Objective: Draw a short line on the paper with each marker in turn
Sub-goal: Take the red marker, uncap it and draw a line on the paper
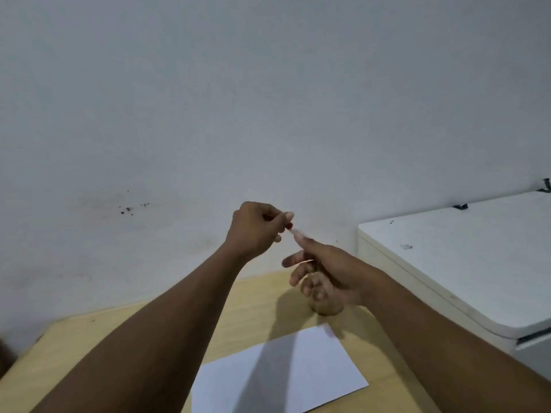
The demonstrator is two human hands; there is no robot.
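Both hands are raised above the wooden table [143, 347], in front of the wall. My right hand [328, 272] grips a thin pale marker [295, 233] whose end pokes out past the index finger. An orange-red streak shows between its fingers. My left hand [256, 228] pinches a small red piece [288, 225], apparently the marker's cap, just at that end. The two parts look almost touching, but blur hides the joint. A white sheet of paper [277, 374] lies flat on the table below my arms. A brownish round holder [326, 308] stands behind the paper, partly hidden by my right hand.
A white cabinet or appliance [462, 263] with a flat lid stands against the table's right side. A grey-white wall [268, 114] with a few dark specks rises right behind the table. Something dark [6, 356] sits at the far left edge.
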